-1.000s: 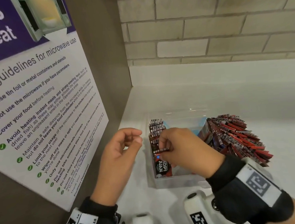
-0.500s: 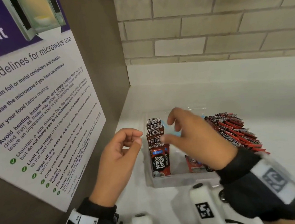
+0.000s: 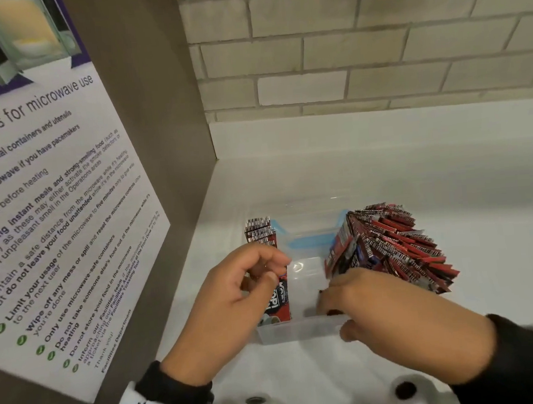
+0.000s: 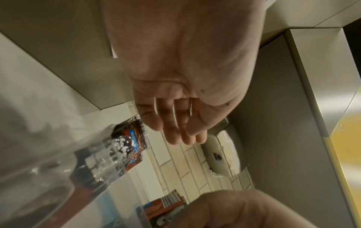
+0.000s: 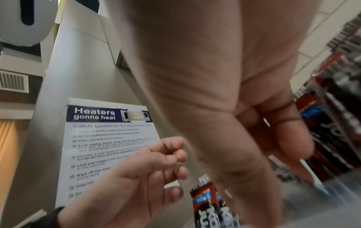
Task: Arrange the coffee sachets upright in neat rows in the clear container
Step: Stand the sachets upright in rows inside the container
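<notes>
- Sachets (image 3: 263, 234) stand upright in a short row against the left wall of the clear container (image 3: 297, 330), which sits on the white counter (image 3: 448, 181) near the brown panel with the microwave poster (image 3: 53, 218).
- A big fan-shaped bunch of sachets (image 3: 390, 246) leans at the right side of the container, spreading out over its right wall; the middle of the container holds nothing.
- The left hand (image 3: 231, 303) hovers at the left side of the container, beside the upright row, with fingers loosely curled and nothing between them.
- The right hand (image 3: 391, 306) is low at the container's front right corner, under the leaning bunch; its fingertips are hidden, so I cannot tell whether it grips a sachet.
- The step in hand seems to be fetching the next sachet from the bunch. The next move probably needs one sachet separated cleanly, then set upright against the row while the left hand steadies it.
- Compared with half a second ago, the right hand has dropped from above the container's middle to the front right corner, and the left hand has moved closer to the row.
</notes>
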### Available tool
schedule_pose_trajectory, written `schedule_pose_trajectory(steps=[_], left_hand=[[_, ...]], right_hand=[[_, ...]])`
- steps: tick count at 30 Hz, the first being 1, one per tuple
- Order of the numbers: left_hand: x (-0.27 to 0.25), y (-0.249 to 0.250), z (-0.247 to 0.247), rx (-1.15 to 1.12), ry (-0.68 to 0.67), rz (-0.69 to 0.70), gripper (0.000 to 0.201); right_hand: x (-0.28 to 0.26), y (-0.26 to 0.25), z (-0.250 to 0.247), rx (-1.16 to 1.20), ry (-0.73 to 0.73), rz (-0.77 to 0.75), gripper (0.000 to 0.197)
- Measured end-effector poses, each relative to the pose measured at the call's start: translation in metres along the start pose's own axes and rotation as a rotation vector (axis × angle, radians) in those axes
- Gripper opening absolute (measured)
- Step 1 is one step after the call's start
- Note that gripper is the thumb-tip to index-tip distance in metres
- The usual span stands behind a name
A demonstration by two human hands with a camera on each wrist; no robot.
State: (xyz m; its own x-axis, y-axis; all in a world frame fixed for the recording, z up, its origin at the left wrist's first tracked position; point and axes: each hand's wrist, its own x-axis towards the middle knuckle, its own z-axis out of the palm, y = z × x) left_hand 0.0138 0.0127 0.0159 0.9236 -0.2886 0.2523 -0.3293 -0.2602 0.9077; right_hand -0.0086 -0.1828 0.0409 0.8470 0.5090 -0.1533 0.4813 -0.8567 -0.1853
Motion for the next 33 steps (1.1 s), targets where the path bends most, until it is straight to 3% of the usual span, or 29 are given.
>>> schedule_pose_trajectory(steps=[8,18,25,27,33], left_hand=[[0.011,0.015,0.015,-0.002,-0.042,-0.036,0.045],[0.06,0.028,0.068,0.388,-0.324,-0.183,0.065],[0.085,0.026,0.093,0.49,-0.357,-0.235,0.078],[0.088,0.026,0.095,0.492,-0.358,-0.246,0.077],[0.091,0.027,0.094,0.462,-0.29,-0.232,0.044]], right_hand=[[-0.007,0.014,-0.03,0.086,0.253,0.11,0.029],[-0.043,0.044,-0.068,0.43,0.541,0.299,0.028],[-0.061,0.067,-0.076,0.622,0.633,0.32,0.03],[-0.064,0.072,-0.077,0.643,0.623,0.313,0.032],[-0.062,0.08,-0.079,0.627,0.598,0.289,0.03]])
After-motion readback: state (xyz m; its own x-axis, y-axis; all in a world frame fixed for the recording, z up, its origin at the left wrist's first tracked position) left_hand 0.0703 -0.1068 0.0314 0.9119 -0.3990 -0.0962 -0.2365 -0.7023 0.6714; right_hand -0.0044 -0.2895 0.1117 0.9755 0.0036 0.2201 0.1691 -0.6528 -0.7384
